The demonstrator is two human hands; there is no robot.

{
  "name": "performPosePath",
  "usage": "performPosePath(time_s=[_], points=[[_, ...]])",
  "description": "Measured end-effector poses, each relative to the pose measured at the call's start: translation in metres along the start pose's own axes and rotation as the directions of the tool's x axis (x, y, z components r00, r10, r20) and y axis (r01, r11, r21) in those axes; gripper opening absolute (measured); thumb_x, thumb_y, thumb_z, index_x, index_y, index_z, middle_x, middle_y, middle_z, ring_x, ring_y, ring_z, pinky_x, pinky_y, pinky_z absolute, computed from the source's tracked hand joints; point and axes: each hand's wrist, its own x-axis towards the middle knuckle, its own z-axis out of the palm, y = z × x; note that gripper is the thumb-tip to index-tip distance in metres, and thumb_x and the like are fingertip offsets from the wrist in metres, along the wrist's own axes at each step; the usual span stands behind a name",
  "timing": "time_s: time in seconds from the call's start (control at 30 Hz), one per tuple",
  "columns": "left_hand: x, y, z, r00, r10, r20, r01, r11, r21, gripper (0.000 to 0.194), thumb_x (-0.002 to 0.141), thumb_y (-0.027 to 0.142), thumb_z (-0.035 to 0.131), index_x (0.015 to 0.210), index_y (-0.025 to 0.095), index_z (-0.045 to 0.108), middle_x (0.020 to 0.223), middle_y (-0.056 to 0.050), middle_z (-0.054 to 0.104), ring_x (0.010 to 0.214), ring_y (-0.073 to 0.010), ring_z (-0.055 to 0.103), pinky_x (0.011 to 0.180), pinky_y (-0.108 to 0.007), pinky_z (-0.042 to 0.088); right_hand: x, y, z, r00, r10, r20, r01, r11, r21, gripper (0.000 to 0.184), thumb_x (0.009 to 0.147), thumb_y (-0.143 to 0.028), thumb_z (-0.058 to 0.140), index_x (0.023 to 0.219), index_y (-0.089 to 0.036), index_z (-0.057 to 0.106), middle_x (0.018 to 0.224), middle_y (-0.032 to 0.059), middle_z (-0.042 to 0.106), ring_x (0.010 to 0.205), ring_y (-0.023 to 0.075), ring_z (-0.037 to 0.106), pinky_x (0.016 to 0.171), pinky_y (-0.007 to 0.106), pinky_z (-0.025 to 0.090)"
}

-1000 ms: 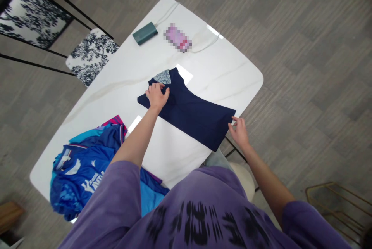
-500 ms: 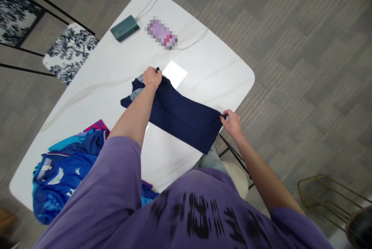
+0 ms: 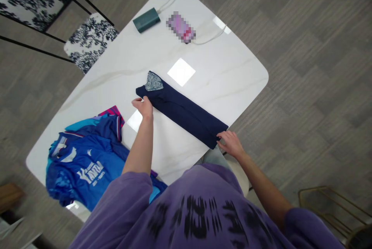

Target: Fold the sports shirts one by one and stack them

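Folding over toward me since the earlier frame, the far side of the garment (image 3: 186, 113) is now lying across the near side, so the broad panel is becoming a narrow strip. I'm reading that as a lengthwise fold being made, with a crease running along the middle. It is lying on the tabletop (image 3: 241, 74), stretching between my hands. My left hand (image 3: 144, 108) is sitting at the near edge by the patterned patch (image 3: 154, 81), thumb against the cloth, fingers loosely parted. My right hand (image 3: 231, 144) is resting at the other end, thumb and fingertips standing slightly apart at the corner; I cannot tell how firmly they're pressing. Beyond both hands, a power bank (image 3: 147, 20) and a pixelated pink thing (image 3: 180, 27) are lying well apart from them. Other clothes (image 3: 90, 159) are lying heaped nearer me, left of my left hand.
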Motion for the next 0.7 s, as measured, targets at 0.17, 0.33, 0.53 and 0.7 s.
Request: performPosePath(time_s=[0.17,0.33,0.53,0.7], points=[[0.014,0.003,0.013,1.0,0.028,-0.006,-0.026,0.973,0.229,0.04,0.099,0.042,0.083,0.117,0.026,0.051,0.123,-0.008,0.068,0.122,-0.0244,0.069,0.125,-0.047,0.05,0.02,-0.006,0.011,0.989,0.119,-0.083,-0.124,0.99,-0.063,0.028,0.11,-0.044,0.073,0.13,-0.026,0.074,0.119,0.0111,0.08,0.114,0.0327,0.071,0.098,0.045,0.047],[0.024,0.009,0.011,0.995,-0.016,0.094,-0.027,0.899,0.436,0.026,0.102,0.043,0.08,0.11,0.025,0.063,0.121,-0.006,0.077,0.125,-0.029,0.071,0.129,-0.06,0.042,0.033,-0.008,0.016,0.993,0.12,-0.017,-0.121,0.983,-0.138,0.022,0.107,-0.039,0.075,0.125,-0.026,0.074,0.121,0.0119,0.077,0.114,0.0331,0.068,0.096,0.044,0.047],[0.031,0.004,-0.008,0.995,0.057,0.085,-0.089,0.896,0.435,0.02,0.107,0.042,0.073,0.114,0.025,0.068,0.115,-0.004,0.08,0.115,-0.0242,0.075,0.122,-0.049,0.051,0.029,-0.002,0.013,0.997,0.083,0.01,-0.08,0.985,-0.151,0.013,0.109,-0.028,0.066,0.116,-0.025,0.077,0.119,0.0112,0.077,0.109,0.0298,0.068,0.095,0.043,0.047],[0.026,0.005,-0.01,0.993,0.094,0.065,-0.114,0.873,0.474,0.023,0.105,0.037,0.072,0.123,0.023,0.071,0.123,-0.009,0.079,0.123,-0.0285,0.073,0.126,-0.055,0.05,0.026,-0.003,0.01,0.997,0.077,0.008,-0.075,0.984,-0.159,0.015,0.108,-0.031,0.068,0.117,-0.025,0.078,0.119,0.0122,0.076,0.109,0.0305,0.067,0.096,0.044,0.049]])
